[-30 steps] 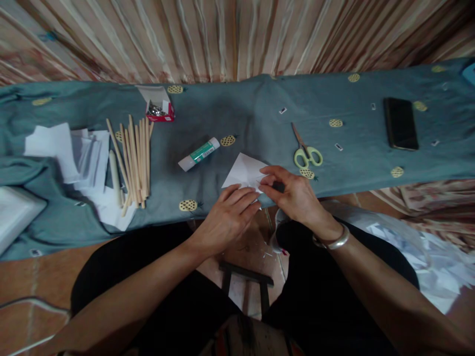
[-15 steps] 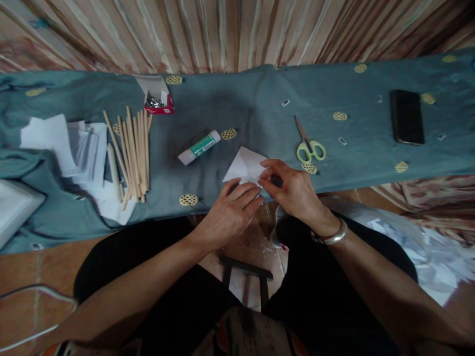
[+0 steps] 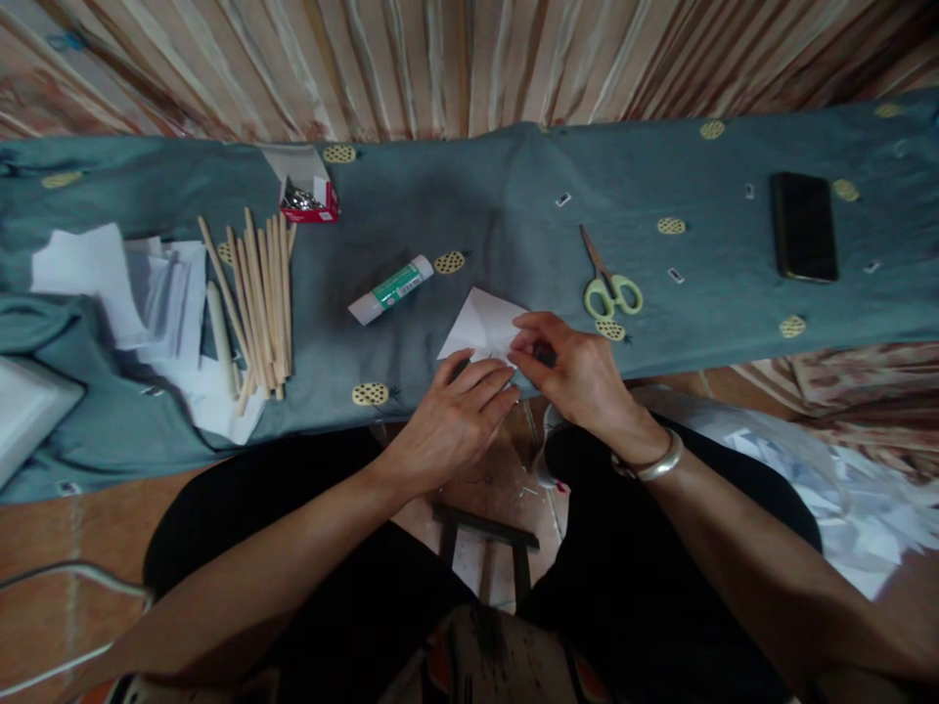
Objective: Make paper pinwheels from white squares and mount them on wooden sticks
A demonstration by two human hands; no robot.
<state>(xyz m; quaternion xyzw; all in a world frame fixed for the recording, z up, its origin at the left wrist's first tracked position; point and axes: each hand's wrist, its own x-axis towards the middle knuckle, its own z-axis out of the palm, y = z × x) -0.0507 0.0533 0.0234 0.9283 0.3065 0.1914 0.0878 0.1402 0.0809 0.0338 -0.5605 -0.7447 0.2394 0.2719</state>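
Observation:
A small piece of white paper [image 3: 480,321], folded to a point at its far end, lies at the near edge of the cloth-covered table. My left hand [image 3: 459,416] rests over its near side, fingers pressed on the paper. From the right, my right hand [image 3: 576,370] pinches the paper's right corner between thumb and fingers. The near part of the paper is hidden under both hands. A glue stick [image 3: 392,289] with a green label lies beyond my left hand. Scissors [image 3: 607,284] with light green handles lie just past my right hand.
Wooden sticks [image 3: 256,303] lie in a bunch on the left, beside white paper sheets [image 3: 172,303]. An open red box [image 3: 312,212] holds small metal pieces. A black phone [image 3: 804,227] lies far right. A clear bag of paper scraps [image 3: 843,499] is at lower right.
The whole view has shifted very slightly. Both hands keep nearly the same hold on the paper, and the objects on the table stay where they were.

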